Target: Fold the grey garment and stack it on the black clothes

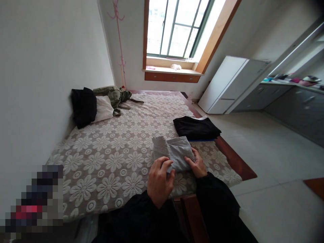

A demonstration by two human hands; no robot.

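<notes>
In the head view, a folded grey garment [173, 152] lies near the foot edge of the bed [106, 148], on its flower-patterned cover. The left hand [160, 180] rests on the garment's near edge, its grip curled with fingertips pressing the cloth. The right hand [197, 164] lies flat against the garment's right side, its grip spread, touching rather than clasping. Just beyond sits a folded black garment [196, 128] — by the bed's right edge. A black pillow [83, 106] and a white pillow [103, 108] lie at the far end.
</notes>
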